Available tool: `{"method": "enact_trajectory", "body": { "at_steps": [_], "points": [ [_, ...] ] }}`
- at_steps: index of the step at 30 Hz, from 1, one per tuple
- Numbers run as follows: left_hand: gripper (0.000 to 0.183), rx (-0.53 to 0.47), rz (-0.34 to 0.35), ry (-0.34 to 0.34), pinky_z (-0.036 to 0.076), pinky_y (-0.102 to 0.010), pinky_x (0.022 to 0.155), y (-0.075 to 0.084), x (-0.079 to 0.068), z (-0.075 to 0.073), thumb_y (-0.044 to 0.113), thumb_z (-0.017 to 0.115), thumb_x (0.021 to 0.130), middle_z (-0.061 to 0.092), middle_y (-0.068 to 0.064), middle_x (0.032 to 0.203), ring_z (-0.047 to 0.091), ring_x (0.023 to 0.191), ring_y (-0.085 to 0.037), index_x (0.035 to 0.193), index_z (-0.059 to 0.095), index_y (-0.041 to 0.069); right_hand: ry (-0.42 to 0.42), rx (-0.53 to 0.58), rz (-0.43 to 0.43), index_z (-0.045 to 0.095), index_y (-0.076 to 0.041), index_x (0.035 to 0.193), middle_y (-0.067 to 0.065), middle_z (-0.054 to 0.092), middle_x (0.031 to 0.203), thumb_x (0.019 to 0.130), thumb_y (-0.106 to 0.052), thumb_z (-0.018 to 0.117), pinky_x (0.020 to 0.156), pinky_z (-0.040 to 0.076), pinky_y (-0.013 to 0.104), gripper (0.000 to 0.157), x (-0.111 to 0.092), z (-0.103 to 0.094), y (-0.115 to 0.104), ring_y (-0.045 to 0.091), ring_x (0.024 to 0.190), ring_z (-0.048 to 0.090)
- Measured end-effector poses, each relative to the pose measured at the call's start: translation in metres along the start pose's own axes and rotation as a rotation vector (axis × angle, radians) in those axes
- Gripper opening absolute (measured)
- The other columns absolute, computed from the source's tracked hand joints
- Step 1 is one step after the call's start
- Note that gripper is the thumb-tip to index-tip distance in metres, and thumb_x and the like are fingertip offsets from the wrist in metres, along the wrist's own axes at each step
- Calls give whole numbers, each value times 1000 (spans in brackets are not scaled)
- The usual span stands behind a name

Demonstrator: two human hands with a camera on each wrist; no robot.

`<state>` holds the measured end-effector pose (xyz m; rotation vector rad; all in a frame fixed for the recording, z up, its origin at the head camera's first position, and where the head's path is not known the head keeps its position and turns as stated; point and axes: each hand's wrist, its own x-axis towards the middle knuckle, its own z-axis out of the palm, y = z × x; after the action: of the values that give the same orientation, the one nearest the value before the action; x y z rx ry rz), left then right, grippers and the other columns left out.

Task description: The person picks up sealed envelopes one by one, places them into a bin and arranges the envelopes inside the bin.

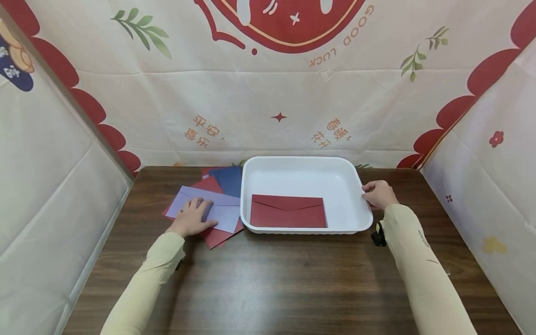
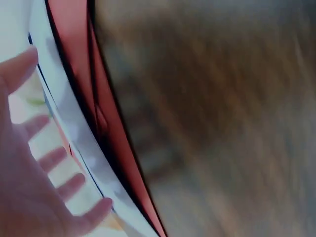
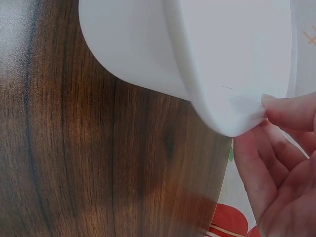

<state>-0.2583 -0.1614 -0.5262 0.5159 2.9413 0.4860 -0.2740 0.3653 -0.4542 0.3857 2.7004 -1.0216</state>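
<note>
My left hand (image 1: pixel 191 217) lies with spread fingers over a lavender envelope (image 1: pixel 226 211), the top one of a loose pile left of the tray. Red envelopes (image 1: pixel 215 238) and a dark blue envelope (image 1: pixel 228 180) stick out from under it. In the left wrist view the fingertips are right at the pale envelope's (image 2: pixel 74 118) edge. A white plastic tray (image 1: pixel 293 179) stands beside the pile, with a dark red envelope (image 1: pixel 289 217) lying flap up in its front left part. At the tray's right end my right hand (image 1: pixel 379 194) pinches the rim between thumb and fingers.
The brown wooden table (image 1: pixel 268 279) extends in front of the tray. A printed cloth (image 1: pixel 259 107) hangs just behind the table's far edge, and white cloth panels flank the left and right sides.
</note>
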Motion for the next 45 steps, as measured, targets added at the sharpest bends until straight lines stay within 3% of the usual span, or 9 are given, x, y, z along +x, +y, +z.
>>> {"method": "enact_trajectory", "body": {
  "at_steps": [5,12,25,28,31,35,39,45],
  "points": [
    [69,15,27,-46,32,-67,84,-6,-2,-3,47,63,78,34,-21,134,30,120,-46,133,40,13,1,-2,-3,51,10,118,32,49,115,85,-9,58,65,53,39,39,1,1,1,30,82,59],
    [68,76,-38,-81,33,-66,84,-6,-2,7,45,61,80,32,-22,136,30,121,-46,136,37,14,-2,13,-14,51,10,118,32,49,114,85,-10,58,64,53,38,40,1,0,1,28,79,59],
    [70,84,-158,-81,33,-66,82,14,-13,14,48,55,83,30,-24,136,30,118,-47,138,33,10,0,13,-12,51,11,118,32,49,113,85,-9,58,65,53,38,39,-2,0,-4,28,80,59],
    [69,66,-148,-102,36,-65,80,13,-10,6,47,56,83,33,-25,132,33,115,-47,136,36,9,3,11,-9,51,11,118,32,49,113,85,-9,58,65,53,38,39,-4,-1,-5,28,80,59],
    [65,42,-105,-77,38,-63,80,8,-3,-8,44,60,82,37,-25,128,36,112,-48,131,42,6,0,8,-7,51,11,118,32,49,113,85,-9,57,65,53,39,39,-3,-1,-4,29,80,59],
    [68,10,0,-46,35,-62,87,-1,15,-23,36,67,78,36,-24,131,34,117,-47,131,42,2,-4,9,-1,51,10,118,32,49,115,85,-9,58,66,53,39,39,-1,-1,-3,30,82,59],
    [75,-5,80,-117,34,-60,90,-6,32,-29,30,74,73,33,-22,136,30,123,-45,134,39,3,-2,16,4,51,10,118,32,49,115,85,-9,58,65,53,39,39,1,-1,-1,30,82,59],
    [77,-2,71,-220,35,-56,92,-7,45,-29,21,77,69,31,-21,137,31,124,-40,134,39,3,2,18,2,51,10,118,31,49,115,85,-9,58,64,53,37,39,1,-1,1,28,81,59]
  ]
}}
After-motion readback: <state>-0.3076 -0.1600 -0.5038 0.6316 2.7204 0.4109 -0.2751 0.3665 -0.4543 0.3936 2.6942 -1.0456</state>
